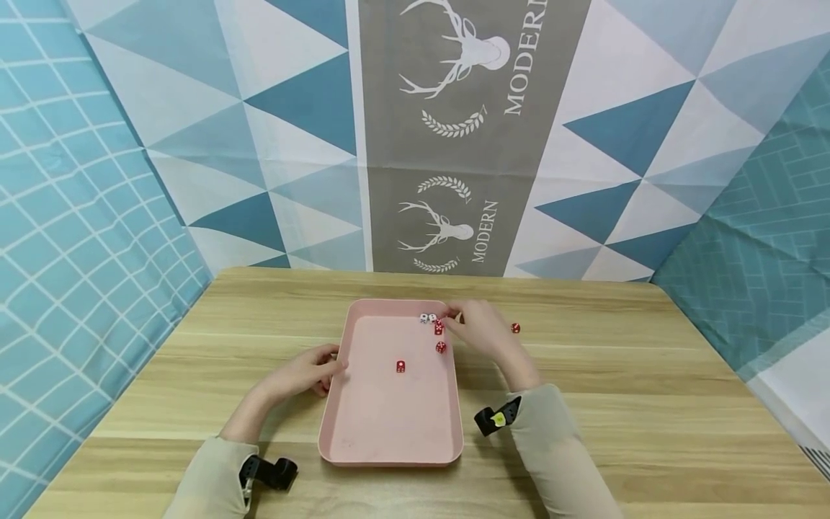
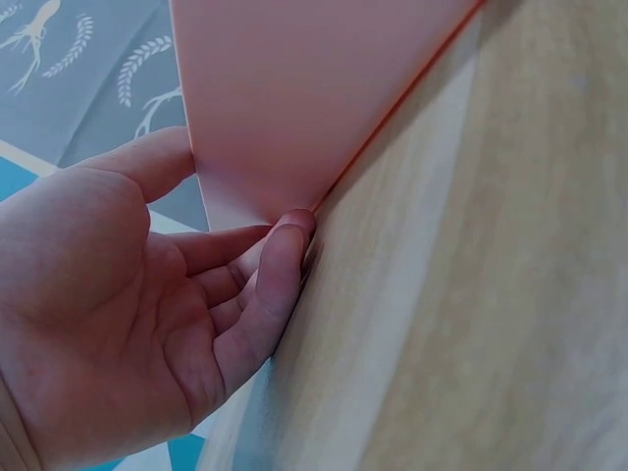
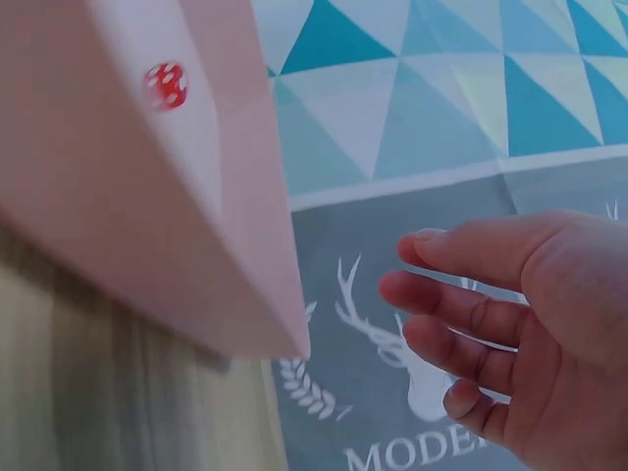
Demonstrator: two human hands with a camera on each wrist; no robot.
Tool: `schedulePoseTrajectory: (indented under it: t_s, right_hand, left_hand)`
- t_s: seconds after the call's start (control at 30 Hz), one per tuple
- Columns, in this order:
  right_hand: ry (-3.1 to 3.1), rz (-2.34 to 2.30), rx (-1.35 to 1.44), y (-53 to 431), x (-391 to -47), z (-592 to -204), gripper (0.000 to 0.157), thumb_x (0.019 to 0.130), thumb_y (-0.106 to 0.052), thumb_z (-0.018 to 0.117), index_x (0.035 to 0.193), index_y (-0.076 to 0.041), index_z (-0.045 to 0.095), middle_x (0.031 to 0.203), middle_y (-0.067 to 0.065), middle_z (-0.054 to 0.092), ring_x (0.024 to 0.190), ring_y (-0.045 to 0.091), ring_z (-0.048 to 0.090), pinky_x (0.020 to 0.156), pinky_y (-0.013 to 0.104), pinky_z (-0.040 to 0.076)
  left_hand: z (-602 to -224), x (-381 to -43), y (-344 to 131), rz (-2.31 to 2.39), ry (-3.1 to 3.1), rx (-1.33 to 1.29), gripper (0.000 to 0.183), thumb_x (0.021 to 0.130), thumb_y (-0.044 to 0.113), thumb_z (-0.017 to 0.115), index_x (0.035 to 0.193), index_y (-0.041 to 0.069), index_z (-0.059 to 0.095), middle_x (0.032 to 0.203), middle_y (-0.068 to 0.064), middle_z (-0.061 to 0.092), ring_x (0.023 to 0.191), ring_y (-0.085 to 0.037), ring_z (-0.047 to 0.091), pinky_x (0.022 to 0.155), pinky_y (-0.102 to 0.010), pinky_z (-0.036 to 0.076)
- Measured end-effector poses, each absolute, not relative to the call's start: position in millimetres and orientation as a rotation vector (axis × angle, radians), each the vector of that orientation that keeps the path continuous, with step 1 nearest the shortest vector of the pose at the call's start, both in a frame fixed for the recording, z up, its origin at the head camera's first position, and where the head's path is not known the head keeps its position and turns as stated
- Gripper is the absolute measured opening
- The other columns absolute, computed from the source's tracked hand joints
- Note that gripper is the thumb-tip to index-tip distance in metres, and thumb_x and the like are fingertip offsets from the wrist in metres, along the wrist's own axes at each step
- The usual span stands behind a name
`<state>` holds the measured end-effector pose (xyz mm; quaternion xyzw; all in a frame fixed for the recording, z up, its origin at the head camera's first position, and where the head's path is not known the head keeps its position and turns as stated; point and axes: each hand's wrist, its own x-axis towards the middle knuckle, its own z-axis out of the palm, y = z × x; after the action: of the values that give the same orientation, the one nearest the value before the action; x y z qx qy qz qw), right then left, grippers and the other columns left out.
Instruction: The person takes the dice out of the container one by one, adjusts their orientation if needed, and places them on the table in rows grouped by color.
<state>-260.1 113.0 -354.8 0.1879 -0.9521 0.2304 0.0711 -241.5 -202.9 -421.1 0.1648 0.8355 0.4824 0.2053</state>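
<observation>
A pink tray [image 1: 389,463] lies on the wooden table, and my left hand [image 1: 314,371] grips its left side. In the left wrist view the thumb reaches over the rim while the fingers [image 2: 280,265] curl at the tray's lower edge. My right hand [image 1: 483,328] is at the far right corner, its fingertips close to the dice there. The right wrist view has these fingers [image 3: 461,299] loosely bent with nothing between them. White dice [image 1: 424,318] and a red die [image 1: 439,329] sit in that corner. One red die [image 1: 441,347] is nearer, another [image 1: 400,366] mid-tray.
Outside the tray, a red die [image 1: 515,328] rests on the table [image 1: 616,389] to the right of my right hand. A patterned cloth [image 1: 311,108] hangs behind the table's far edge. Black wrist cameras [image 1: 498,418] are strapped over both sleeves.
</observation>
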Motion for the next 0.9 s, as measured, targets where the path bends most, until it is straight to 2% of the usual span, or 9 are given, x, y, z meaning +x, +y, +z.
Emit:
schedulePoseTrajectory:
  t_s: [0.17, 0.47, 0.73, 0.9]
  right_hand:
    - [-2.896, 0.766, 0.540, 96.4, -263.8, -350.0, 0.012, 0.088, -0.022, 0.059, 0.095, -0.018, 0.068, 0.083, -0.005, 0.064, 0.073, 0.009, 0.057, 0.067, 0.029, 0.046]
    - [-2.903, 0.829, 0.645, 75.0, -267.8, -357.1, 0.016, 0.088, -0.018, 0.058, 0.100, -0.012, 0.066, 0.085, -0.003, 0.063, 0.073, 0.011, 0.056, 0.060, 0.025, 0.046]
    - [-2.888, 0.726, 0.820, 63.2, -269.4, -363.7, 0.009, 0.084, -0.015, 0.061, 0.088, -0.012, 0.069, 0.080, -0.005, 0.064, 0.074, 0.009, 0.055, 0.071, 0.026, 0.044]
    - [-2.976, 0.688, 0.848, 54.5, -266.4, -367.3, 0.008, 0.084, -0.012, 0.061, 0.088, -0.013, 0.068, 0.080, -0.005, 0.063, 0.075, 0.010, 0.055, 0.075, 0.028, 0.043]
  left_hand:
    - [-420.8, -241.1, -202.6, 1.351, 2.331, 0.453, 0.042, 0.094, 0.027, 0.048, 0.124, -0.002, 0.044, 0.071, -0.006, 0.050, 0.066, -0.016, 0.052, 0.060, -0.032, 0.050]
    - [-420.2, -240.8, -202.2, 1.337, 2.337, 0.457, 0.042, 0.094, 0.027, 0.048, 0.124, -0.001, 0.044, 0.072, -0.007, 0.051, 0.067, -0.018, 0.052, 0.062, -0.032, 0.049]
    - [-422.6, -242.4, -202.6, 1.334, 2.344, 0.455, 0.041, 0.094, 0.028, 0.048, 0.124, 0.000, 0.044, 0.071, -0.007, 0.050, 0.067, -0.019, 0.052, 0.062, -0.034, 0.049]
    - [-422.0, -242.3, -202.7, 1.332, 2.343, 0.457, 0.041, 0.094, 0.028, 0.048, 0.123, 0.000, 0.044, 0.071, -0.007, 0.050, 0.067, -0.019, 0.052, 0.062, -0.033, 0.049]
